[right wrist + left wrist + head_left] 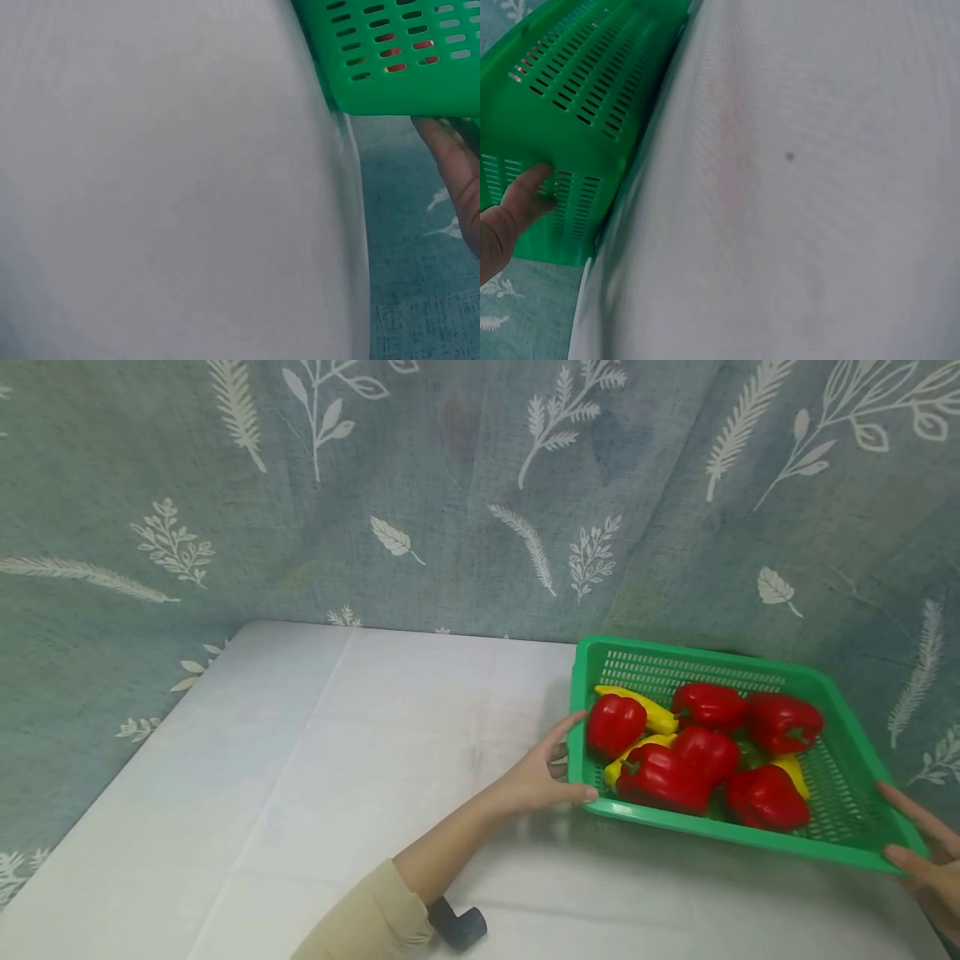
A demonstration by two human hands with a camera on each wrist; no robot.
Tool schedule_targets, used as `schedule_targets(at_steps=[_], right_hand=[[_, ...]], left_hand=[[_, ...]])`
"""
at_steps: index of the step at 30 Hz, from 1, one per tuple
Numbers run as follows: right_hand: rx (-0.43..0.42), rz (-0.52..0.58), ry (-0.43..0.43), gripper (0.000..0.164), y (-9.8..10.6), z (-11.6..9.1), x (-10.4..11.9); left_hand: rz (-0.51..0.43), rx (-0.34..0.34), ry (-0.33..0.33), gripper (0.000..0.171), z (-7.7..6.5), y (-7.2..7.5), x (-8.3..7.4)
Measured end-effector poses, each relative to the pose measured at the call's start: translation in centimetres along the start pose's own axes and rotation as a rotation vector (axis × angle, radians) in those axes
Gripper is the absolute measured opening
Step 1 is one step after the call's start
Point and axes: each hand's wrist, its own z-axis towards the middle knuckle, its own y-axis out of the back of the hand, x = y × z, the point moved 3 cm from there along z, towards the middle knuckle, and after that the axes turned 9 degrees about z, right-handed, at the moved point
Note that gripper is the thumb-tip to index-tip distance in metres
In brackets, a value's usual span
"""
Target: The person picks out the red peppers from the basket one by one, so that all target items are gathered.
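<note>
A green plastic basket (750, 839) with slotted walls is at the right of the table in the head view. Several red bell peppers (663, 779) lie in it, with yellow vegetables (652, 714) partly hidden among them. My left hand (551, 772) grips the basket's left end, thumb at the front corner. In the left wrist view, fingers of the left hand (517, 210) rest against the slotted wall. At the right end, my right hand (933, 852), cut off by the frame edge, holds the rim. The right wrist view shows part of the right hand (457, 169) under the basket's edge.
A white cloth (360, 760) covers the table. Patterned grey-green fabric (450, 510) hangs behind it and along the left side. A dark, bent pipe-like piece (459, 928), partly hidden by my left sleeve (375, 918), is near the front.
</note>
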Motion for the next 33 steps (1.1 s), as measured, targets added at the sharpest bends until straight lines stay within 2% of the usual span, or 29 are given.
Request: schedule_targets(at_steps=[5, 15, 22, 27, 29, 33], right_hand=[[0.01, 0.067, 0.002, 0.075, -0.7, 0.2, 0.0], [-0.065, -0.063, -0.071, 0.074, -2.3, 0.4, 0.8], [-0.053, 0.037, -0.078, 0.076, -3.0, 0.8, 0.5], [-0.115, 0.056, -0.111, 0.077, -2.9, 1.0, -0.2], [-0.148, 0.037, -0.14, 0.077, -3.0, 1.0, -0.3], [-0.145, -0.026, -0.173, 0.075, -4.1, 1.0, 0.3]], left_hand=[[0.017, -0.014, 0.021, 0.088, -0.3, 0.5, 0.2], [-0.043, -0.024, 0.015, 0.086, -1.2, 1.3, 0.8], [-0.074, -0.025, 0.007, 0.085, -1.6, 2.0, 1.1], [-0.091, -0.022, 0.009, 0.085, -2.0, 2.5, 1.2], [-0.087, -0.024, 0.014, 0.086, -2.2, 2.7, 1.2], [-0.075, -0.024, 0.025, 0.089, -2.5, 3.2, 1.2]])
